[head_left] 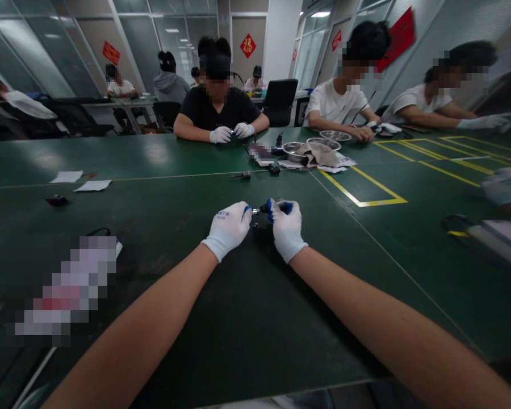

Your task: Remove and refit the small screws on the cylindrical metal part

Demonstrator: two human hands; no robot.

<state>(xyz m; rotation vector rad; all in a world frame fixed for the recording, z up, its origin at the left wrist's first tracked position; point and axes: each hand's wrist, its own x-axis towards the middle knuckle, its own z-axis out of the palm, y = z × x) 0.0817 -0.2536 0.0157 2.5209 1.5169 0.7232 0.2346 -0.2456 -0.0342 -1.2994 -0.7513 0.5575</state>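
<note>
My left hand (229, 226), in a white work glove with blue fingertips, pinches the silver end of a small black tool (262, 209). My right hand (287, 227), gloved the same way, has its fingers closed round the black part. The tool lies roughly level between both hands, just above the green table (255, 318). Its exact kind cannot be made out, since the fingers cover much of it. Just below it a small shiny piece (255, 225) shows against the dark surface.
Ahead are a dark cylindrical part with a thin shaft (242, 175), metal bowls (294, 151) and a cloth (321, 154). Papers (92, 186) and a black object (57, 200) lie left, near a blurred-out long item (68, 289). Yellow tape (383, 201) marks the right. Several people sit opposite.
</note>
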